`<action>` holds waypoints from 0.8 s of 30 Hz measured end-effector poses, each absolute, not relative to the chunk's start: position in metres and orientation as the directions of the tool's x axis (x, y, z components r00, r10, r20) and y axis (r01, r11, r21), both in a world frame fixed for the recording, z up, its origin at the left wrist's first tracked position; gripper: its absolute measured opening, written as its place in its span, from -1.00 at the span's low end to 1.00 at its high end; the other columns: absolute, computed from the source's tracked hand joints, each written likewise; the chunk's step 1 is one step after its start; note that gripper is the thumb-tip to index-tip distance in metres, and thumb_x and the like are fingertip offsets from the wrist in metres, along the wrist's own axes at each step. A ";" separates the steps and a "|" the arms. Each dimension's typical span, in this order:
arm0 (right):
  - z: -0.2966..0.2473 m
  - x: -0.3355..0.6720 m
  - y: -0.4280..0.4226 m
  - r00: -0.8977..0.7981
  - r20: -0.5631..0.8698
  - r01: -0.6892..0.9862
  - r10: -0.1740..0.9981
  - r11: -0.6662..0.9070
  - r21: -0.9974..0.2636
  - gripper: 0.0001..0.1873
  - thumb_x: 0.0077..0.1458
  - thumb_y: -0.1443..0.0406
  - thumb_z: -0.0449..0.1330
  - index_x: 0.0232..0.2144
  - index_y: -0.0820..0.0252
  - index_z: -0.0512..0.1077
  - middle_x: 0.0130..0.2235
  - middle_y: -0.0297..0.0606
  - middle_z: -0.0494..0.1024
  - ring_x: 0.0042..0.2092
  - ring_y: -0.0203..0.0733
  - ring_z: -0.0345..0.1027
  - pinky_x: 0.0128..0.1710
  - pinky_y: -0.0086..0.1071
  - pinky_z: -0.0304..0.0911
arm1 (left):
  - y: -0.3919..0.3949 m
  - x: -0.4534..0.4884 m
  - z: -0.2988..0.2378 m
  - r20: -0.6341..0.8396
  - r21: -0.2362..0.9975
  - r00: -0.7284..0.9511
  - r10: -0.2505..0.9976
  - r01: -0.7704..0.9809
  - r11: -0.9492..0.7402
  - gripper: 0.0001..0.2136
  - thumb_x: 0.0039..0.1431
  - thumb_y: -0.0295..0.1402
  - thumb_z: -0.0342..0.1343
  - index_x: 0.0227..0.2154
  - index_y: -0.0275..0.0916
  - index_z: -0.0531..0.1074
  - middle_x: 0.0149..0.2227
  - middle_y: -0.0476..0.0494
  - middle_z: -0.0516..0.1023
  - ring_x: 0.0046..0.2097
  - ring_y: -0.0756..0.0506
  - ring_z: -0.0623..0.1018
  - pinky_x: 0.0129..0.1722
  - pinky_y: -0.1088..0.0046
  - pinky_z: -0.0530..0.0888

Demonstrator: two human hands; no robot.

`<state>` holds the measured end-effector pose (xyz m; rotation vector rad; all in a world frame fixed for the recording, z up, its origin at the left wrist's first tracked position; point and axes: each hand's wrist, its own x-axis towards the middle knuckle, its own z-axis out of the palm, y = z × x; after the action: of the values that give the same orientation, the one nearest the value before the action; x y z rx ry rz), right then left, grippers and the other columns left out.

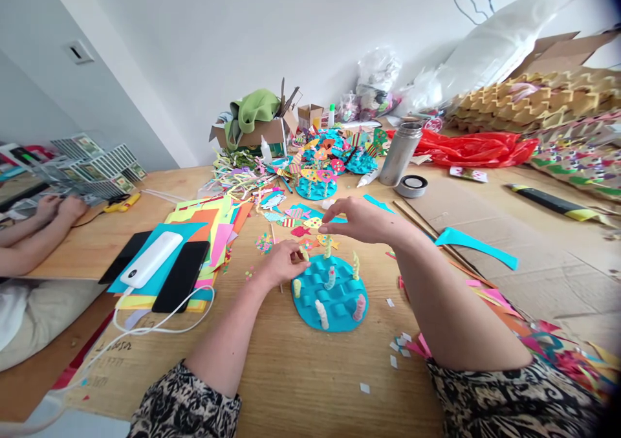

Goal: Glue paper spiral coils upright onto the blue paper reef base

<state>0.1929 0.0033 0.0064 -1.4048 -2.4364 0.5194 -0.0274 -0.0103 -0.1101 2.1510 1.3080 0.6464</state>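
Note:
A round blue textured base (310,308) lies on the table, with several short twisted stalks standing on it in white, pink, grey and yellow. My right hand (361,221) arches over its far edge, fingertips closed at the top of a tall pale yellow twisted stalk (328,249). At the left edge of the base, my left hand (284,264) is closed on a short yellow twisted stalk (304,254). Beyond the base lie paper fish cutouts (297,213). A finished-looking blue base with paper fish on stalks (315,189) stands further back.
Coloured paper sheets (220,215), a white power bank (152,259) and a black phone (182,276) lie left. A steel flask (400,153), its lid (411,186) and a utility knife (548,202) are right. Another person's hands (63,208) work far left.

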 end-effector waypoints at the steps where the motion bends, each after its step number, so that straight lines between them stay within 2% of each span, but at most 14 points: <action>1: 0.005 0.195 0.005 -0.491 0.055 0.773 0.870 0.463 -0.433 -0.65 0.06 0.03 0.16 -0.29 0.14 0.55 -0.23 -0.23 0.60 -0.25 -0.16 0.43 -0.29 -0.40 0.21 | -0.010 -0.027 -0.110 0.123 0.650 0.412 0.903 0.654 -0.387 -0.88 -0.10 -0.36 0.22 -0.44 -0.27 0.51 -0.47 -0.03 0.45 -0.45 0.01 0.41 -0.47 0.53 0.31; 4: -0.001 0.203 0.012 -0.515 -0.034 0.793 0.857 0.460 -0.400 -0.79 0.08 0.24 0.14 -0.27 0.13 0.55 -0.20 -0.26 0.60 -0.21 -0.16 0.44 -0.26 -0.41 0.23 | -0.011 -0.025 -0.107 0.124 0.622 0.407 0.905 0.679 -0.391 -0.90 -0.10 -0.36 0.21 -0.52 -0.29 0.48 -0.50 -0.04 0.43 -0.45 -0.01 0.41 -0.46 0.51 0.30; 7: -0.013 0.209 0.021 -0.494 -0.200 0.841 0.846 0.407 -0.357 -0.72 -0.01 0.40 0.14 -0.24 0.13 0.55 -0.18 -0.25 0.60 -0.17 -0.14 0.45 -0.25 -0.40 0.25 | -0.013 -0.024 -0.105 0.126 0.597 0.413 0.902 0.695 -0.402 -0.90 -0.08 -0.34 0.19 -0.55 -0.28 0.46 -0.52 -0.04 0.43 -0.45 -0.02 0.42 -0.45 0.50 0.30; 11: -0.032 0.209 0.031 -0.551 -0.380 0.817 0.743 0.387 -0.428 -0.67 -0.10 0.39 0.21 -0.20 0.19 0.55 -0.20 -0.21 0.60 -0.19 -0.11 0.46 -0.30 -0.41 0.28 | -0.015 -0.023 -0.105 0.133 0.574 0.406 0.904 0.712 -0.404 -0.87 -0.04 -0.30 0.17 -0.54 -0.26 0.47 -0.51 -0.05 0.46 -0.45 -0.02 0.43 -0.45 0.49 0.30; 15: -0.045 0.203 0.035 -0.635 -0.423 0.755 0.647 0.402 -0.518 -0.70 -0.13 0.38 0.22 -0.25 0.21 0.56 -0.25 -0.25 0.62 -0.21 -0.16 0.47 -0.31 -0.46 0.28 | -0.015 -0.023 -0.105 0.131 0.563 0.387 0.913 0.729 -0.389 -0.85 -0.03 -0.27 0.17 -0.53 -0.26 0.47 -0.51 -0.06 0.48 -0.45 -0.02 0.42 -0.45 0.48 0.30; 19: -0.050 0.202 0.036 -0.637 -0.440 0.753 0.632 0.389 -0.531 -0.74 -0.16 0.37 0.20 -0.33 0.23 0.57 -0.27 -0.24 0.63 -0.25 -0.14 0.47 -0.35 -0.45 0.27 | -0.017 -0.022 -0.103 0.106 0.588 0.386 0.916 0.719 -0.371 -0.85 -0.04 -0.26 0.18 -0.52 -0.25 0.49 -0.53 -0.04 0.49 -0.47 -0.02 0.44 -0.48 0.49 0.29; 24: -0.052 0.202 0.033 -0.614 -0.474 0.772 0.631 0.354 -0.529 -0.86 -0.18 0.34 0.19 -0.51 0.26 0.54 -0.49 -0.27 0.58 -0.45 -0.21 0.43 -0.49 -0.44 0.24 | -0.019 -0.018 -0.104 0.089 0.648 0.389 0.917 0.676 -0.350 -0.91 -0.04 -0.35 0.17 -0.48 -0.26 0.48 -0.57 0.01 0.49 -0.52 0.00 0.44 -0.52 0.52 0.30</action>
<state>0.2019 0.0330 -0.0516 -1.4356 -2.7340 1.2471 -0.0178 -0.0190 -0.1042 2.1332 1.3617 0.6110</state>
